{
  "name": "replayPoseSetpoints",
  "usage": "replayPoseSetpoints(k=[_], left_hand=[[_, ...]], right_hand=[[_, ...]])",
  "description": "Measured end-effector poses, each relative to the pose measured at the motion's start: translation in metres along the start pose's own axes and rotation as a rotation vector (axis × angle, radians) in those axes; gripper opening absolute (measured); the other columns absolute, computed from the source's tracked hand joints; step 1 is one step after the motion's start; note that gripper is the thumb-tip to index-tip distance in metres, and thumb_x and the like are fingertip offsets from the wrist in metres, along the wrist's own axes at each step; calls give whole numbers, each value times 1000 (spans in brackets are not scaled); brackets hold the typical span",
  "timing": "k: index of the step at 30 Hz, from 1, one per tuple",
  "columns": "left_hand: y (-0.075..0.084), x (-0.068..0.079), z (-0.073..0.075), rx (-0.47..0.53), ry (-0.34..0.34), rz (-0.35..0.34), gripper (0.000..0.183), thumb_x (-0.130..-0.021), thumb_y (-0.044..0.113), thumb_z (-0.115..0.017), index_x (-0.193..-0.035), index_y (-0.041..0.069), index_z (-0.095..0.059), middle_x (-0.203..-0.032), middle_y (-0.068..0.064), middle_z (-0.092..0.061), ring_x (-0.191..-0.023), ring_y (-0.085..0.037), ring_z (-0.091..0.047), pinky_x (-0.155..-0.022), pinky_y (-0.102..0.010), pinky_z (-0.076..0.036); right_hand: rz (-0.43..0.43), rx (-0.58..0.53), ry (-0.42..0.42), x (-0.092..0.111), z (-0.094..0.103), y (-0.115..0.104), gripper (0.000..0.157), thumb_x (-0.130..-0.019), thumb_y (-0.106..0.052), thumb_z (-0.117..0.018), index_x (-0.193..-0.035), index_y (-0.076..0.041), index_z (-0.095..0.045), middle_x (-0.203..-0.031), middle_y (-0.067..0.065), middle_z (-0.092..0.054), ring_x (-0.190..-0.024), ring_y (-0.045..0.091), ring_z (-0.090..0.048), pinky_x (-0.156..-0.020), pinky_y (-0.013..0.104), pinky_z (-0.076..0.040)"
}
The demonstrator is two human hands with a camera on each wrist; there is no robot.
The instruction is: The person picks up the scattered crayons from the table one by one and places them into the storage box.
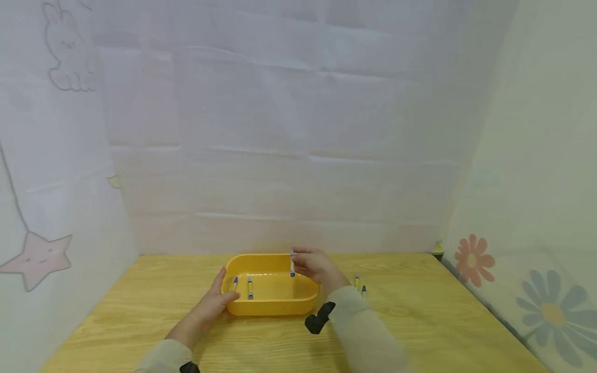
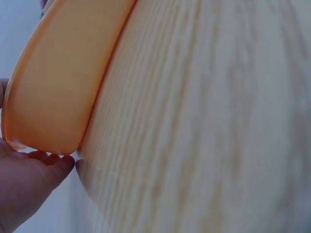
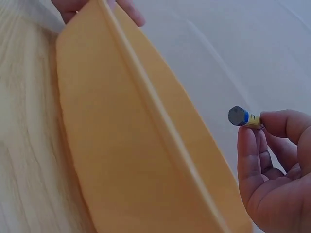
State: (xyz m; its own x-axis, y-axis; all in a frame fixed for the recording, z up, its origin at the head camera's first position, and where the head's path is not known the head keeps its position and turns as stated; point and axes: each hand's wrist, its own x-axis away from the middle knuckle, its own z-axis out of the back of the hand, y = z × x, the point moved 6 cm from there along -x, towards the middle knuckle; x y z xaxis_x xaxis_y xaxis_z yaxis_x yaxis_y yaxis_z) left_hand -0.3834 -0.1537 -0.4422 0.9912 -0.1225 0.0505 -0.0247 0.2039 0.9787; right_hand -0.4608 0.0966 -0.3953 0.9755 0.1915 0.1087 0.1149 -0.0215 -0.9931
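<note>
A yellow plastic tray [image 1: 270, 309] stands on the wooden table, and my left hand [image 1: 215, 301] holds its left end, thumb over the rim and fingers along the outside wall. Over the right part of the tray, my right hand [image 1: 318, 265] pinches a crayon [image 3: 245, 119] between thumb and fingertips. It has a yellow wrapper, a blue band and a grey six-sided end, and in the head view it stands nearly upright. Inside the tray on the left lie a purple-tipped crayon [image 1: 235, 284] and another crayon [image 1: 250, 288], apart from each other.
To the right of the tray, partly beside my right wrist, a crayon [image 1: 357, 282] and a dark-tipped crayon [image 1: 364, 291] lie on the table [image 1: 420, 311]. A pale cloth wall [image 1: 298, 155] rises behind the table, with printed side walls left and right.
</note>
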Motion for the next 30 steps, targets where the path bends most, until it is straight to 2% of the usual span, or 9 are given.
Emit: replayPoseSetpoints(k=[4, 5, 7, 10, 15, 19, 25, 30], left_hand=[[1, -2, 1, 6, 1, -7, 96, -90, 9, -58, -157, 10, 11, -159, -33, 10, -146, -52, 1, -119, -63, -7], [1, -2, 1, 10, 2, -7, 96, -90, 9, -58, -157, 11, 11, -159, -33, 11, -146, -53, 4, -118, -64, -2], [0, -2, 2, 16, 5, -7, 97, -89, 9, -59, -157, 11, 10, -159, -32, 11, -146, -53, 6, -117, -66, 1], [-1, -2, 2, 20, 8, -6, 97, -89, 9, -59, -157, 11, 10, -159, -32, 10, -146, -53, 7, -116, -67, 1], [1, -1, 3, 19, 15, -7, 96, -90, 9, -59, -157, 11, 9, -160, -32, 8, -146, -52, 4, -117, -65, -1], [1, -2, 3, 19, 25, -7, 96, -89, 8, -59, -157, 11, 8, -160, -32, 6, -147, -52, 2, -118, -64, -2], [-1, -3, 2, 14, 23, -6, 95, -90, 9, -58, -157, 10, 8, -160, -32, 5, -147, -51, 2, -118, -64, -2], [0, -3, 2, 35, 21, -6, 94, -90, 9, -57, -157, 11, 9, -160, -32, 5, -147, -50, 0, -119, -62, -5]], right_hand=[[-12, 25, -6, -6, -20, 9, 47, -92, 0, -59, -138, 5, -51, -98, 5, -68, -78, 9, -63, -81, 29, -59], [-15, 31, -5, -7, -25, 11, 46, -92, -1, -59, -138, 5, -51, -102, 8, -69, -78, 10, -63, -82, 30, -59], [-18, 42, -7, -7, -34, 15, 47, -92, -1, -60, -137, 6, -51, -109, 12, -68, -80, 11, -63, -83, 31, -59], [-21, 57, -15, -7, -46, 19, 46, -92, -1, -61, -136, 6, -52, -112, 15, -67, -82, 12, -62, -82, 30, -58], [-35, 67, 1, -10, -61, 24, 42, -90, 1, -62, -131, 7, -57, -105, 11, -65, -81, 14, -60, -80, 30, -58], [-61, 94, 26, -14, -68, 31, 42, -88, 3, -61, -129, 8, -57, -106, 15, -66, -80, 14, -59, -77, 30, -58], [-97, 180, 73, -16, -74, 39, 40, -85, 5, -62, -125, 8, -61, -105, 18, -70, -76, 15, -60, -73, 31, -59], [-103, 278, 71, -13, -83, 39, 38, -84, 5, -63, -122, 7, -64, -103, 17, -71, -72, 14, -58, -70, 29, -59]])
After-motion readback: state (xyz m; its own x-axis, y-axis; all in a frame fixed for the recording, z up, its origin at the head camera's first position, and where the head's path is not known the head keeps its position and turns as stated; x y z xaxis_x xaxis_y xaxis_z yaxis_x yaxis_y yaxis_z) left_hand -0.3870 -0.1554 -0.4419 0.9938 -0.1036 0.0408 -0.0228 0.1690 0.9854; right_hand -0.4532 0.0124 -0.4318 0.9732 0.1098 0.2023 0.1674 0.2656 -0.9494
